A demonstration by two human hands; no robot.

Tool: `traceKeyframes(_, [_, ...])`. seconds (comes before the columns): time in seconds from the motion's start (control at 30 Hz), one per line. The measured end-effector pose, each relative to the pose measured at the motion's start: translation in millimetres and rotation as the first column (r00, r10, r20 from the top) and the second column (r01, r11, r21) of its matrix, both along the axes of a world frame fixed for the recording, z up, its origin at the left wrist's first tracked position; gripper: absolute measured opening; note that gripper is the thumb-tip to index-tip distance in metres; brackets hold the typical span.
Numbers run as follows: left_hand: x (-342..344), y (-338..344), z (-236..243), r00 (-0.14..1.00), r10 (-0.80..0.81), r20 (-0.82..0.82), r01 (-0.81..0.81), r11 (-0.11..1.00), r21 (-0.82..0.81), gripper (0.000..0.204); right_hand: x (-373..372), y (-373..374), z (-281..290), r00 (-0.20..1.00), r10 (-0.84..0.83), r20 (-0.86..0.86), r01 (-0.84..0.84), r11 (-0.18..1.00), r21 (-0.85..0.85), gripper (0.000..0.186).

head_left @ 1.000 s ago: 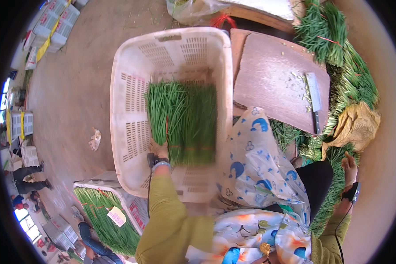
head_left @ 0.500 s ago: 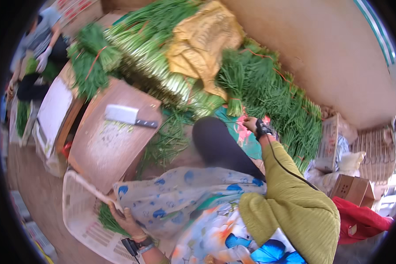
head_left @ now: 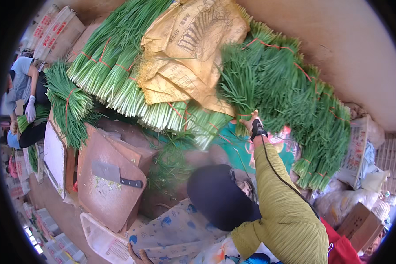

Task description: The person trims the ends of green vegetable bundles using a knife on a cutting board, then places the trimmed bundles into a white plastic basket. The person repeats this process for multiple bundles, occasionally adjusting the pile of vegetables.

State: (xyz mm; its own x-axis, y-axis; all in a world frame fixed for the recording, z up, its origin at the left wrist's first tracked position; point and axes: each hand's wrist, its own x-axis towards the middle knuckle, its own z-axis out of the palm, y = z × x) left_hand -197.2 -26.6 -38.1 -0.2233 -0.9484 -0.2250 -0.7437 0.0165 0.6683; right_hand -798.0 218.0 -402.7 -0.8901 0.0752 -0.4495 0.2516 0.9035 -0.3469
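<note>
My right arm, in an olive sleeve with a black device strapped at the wrist, stretches forward to the leafy bundles. My right hand (head_left: 251,123) is at the tied stalk end of a bundle of green chives (head_left: 242,129); its fingers look apart, and I cannot tell how firmly they touch the stalks. At the lower edge my left hand (head_left: 140,256) shows only in part, fingers apart over the blue-patterned clear apron (head_left: 167,226). A cleaver (head_left: 112,172) with a black handle lies on the brown board (head_left: 90,196), among green scraps.
Chives with pale stalks (head_left: 123,99) lie in a long pile under a yellow woven sack (head_left: 185,57). More bundles (head_left: 290,97) line the wall. A white basket (head_left: 103,237) stands beside the board. A gloved co-worker (head_left: 24,83) sits far left; a cardboard box (head_left: 361,226) stands right.
My view has shifted forward, toward the pile. My right arm has reached farther out and its fingers have spread. My left hand has dropped to the lower edge, away from the white basket's rim.
</note>
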Motion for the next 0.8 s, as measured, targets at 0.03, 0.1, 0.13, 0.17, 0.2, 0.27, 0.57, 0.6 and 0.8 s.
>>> traceKeyframes(0.03, [-7, 0, 0, 0.999, 0.027, 0.025, -0.027, 1.000, 0.015, 0.067, -9, -8, -10, 1.000, 0.006, 0.011, -0.006, 1.000, 0.027, 0.119])
traceKeyframes(0.1, [-19, -1, -1, 0.995, 0.071, 0.073, -0.074, 0.996, 0.041, 0.069, -19, -21, -26, 0.993, -0.078, 0.090, 0.081, 0.996, -0.030, 0.137])
traceKeyframes(0.13, [-24, -2, -2, 0.991, 0.093, 0.093, -0.098, 0.994, 0.055, 0.069, -24, -27, -31, 0.985, -0.135, 0.110, 0.137, 0.991, -0.004, 0.137])
traceKeyframes(0.17, [-28, -2, -3, 0.985, 0.157, 0.067, -0.164, 0.981, 0.103, 0.069, -25, -30, -34, 0.989, -0.123, 0.083, 0.121, 0.992, 0.029, 0.136])
traceKeyframes(0.2, [-32, -3, -5, 0.987, 0.137, 0.081, -0.143, 0.987, 0.076, 0.068, -28, -32, -33, 0.990, -0.131, 0.044, 0.125, 0.986, 0.111, 0.136])
traceKeyframes(0.27, [-37, -6, -6, 0.990, 0.092, 0.103, -0.096, 0.995, 0.033, 0.066, -33, -27, -19, 0.998, -0.068, 0.003, 0.068, 0.997, 0.023, 0.122])
traceKeyframes(0.57, [-43, -13, -2, 0.994, -0.083, 0.075, 0.092, 0.989, -0.116, 0.059, 7, 7, 210, 0.701, 0.381, 0.602, 0.632, 0.059, -0.773, 0.049])
traceKeyframes(0.6, [-44, -12, 1, 0.982, -0.012, 0.189, 0.041, 0.988, -0.148, 0.065, 19, -3, 235, 0.749, 0.361, 0.556, 0.551, 0.127, -0.825, 0.052])
traceKeyframes(0.8, [-84, -6, 22, 0.844, -0.089, -0.529, 0.274, 0.919, 0.283, 0.058, 146, -37, 362, 0.619, 0.683, 0.387, 0.560, -0.039, -0.828, 0.061])
